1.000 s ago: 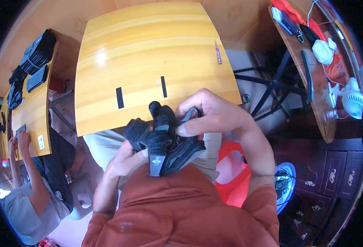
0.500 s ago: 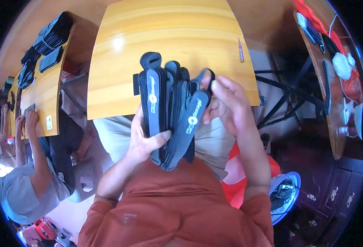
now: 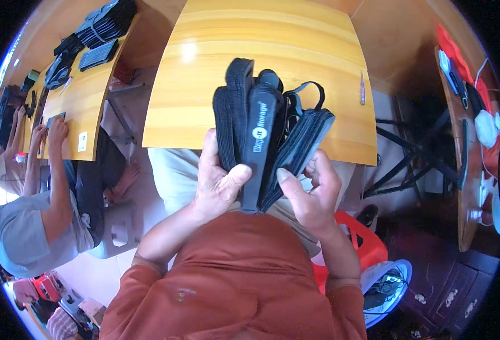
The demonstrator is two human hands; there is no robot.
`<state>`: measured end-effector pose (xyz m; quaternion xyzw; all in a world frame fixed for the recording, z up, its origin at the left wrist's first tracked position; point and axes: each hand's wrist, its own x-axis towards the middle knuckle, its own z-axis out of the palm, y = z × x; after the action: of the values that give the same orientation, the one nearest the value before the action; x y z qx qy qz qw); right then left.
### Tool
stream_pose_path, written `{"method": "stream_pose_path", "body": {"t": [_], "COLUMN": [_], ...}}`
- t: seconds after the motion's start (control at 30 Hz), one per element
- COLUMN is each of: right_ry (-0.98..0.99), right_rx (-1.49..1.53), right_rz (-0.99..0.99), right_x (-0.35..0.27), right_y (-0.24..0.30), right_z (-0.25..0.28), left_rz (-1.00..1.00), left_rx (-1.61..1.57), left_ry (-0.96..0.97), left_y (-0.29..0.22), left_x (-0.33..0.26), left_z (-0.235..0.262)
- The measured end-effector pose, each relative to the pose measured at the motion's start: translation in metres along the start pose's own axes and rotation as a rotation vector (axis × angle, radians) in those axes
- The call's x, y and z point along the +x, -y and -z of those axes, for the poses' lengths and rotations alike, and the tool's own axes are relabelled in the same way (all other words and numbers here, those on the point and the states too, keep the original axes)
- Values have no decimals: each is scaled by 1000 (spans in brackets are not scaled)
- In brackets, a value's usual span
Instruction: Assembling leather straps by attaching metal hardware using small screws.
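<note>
A: How much is gathered?
B: Black fabric straps, stacked in bundles at the worktop's near edge, left hand and right hand each gripping some.
A: What's left?
B: Apparently one looped strap, not yet lying flat.

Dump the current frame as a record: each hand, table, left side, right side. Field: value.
left hand: grips the bundle of black straps, thumb across its front
right hand: grips the angled strap stack, thumb on it
table: yellow wood-grain top; slim purple tool near right edge
left side: co-worker's hand at another table
right side: pale blue basin holding dark items
</note>
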<state>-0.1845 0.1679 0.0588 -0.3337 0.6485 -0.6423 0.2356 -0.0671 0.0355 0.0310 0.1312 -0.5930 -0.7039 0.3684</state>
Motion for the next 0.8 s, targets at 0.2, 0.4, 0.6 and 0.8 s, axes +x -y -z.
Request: {"method": "stream_pose_path", "body": {"t": [0.2, 0.4, 0.6, 0.8], "right_ry": [-151, -6, 58, 129], "right_rx": [111, 298, 235, 99], "right_rz": [119, -85, -140, -208], "right_x": [1, 6, 9, 6], "right_y": [-4, 5, 16, 19], "right_z": [-13, 8, 48, 71], "left_rz": [-101, 242, 303, 163], "left_rx": [184, 97, 385, 739], "left_ry": [11, 85, 71, 212], "left_y": [-6, -27, -71, -95], "left_x": [4, 3, 12, 16], "left_z": [-4, 10, 44, 92]}}
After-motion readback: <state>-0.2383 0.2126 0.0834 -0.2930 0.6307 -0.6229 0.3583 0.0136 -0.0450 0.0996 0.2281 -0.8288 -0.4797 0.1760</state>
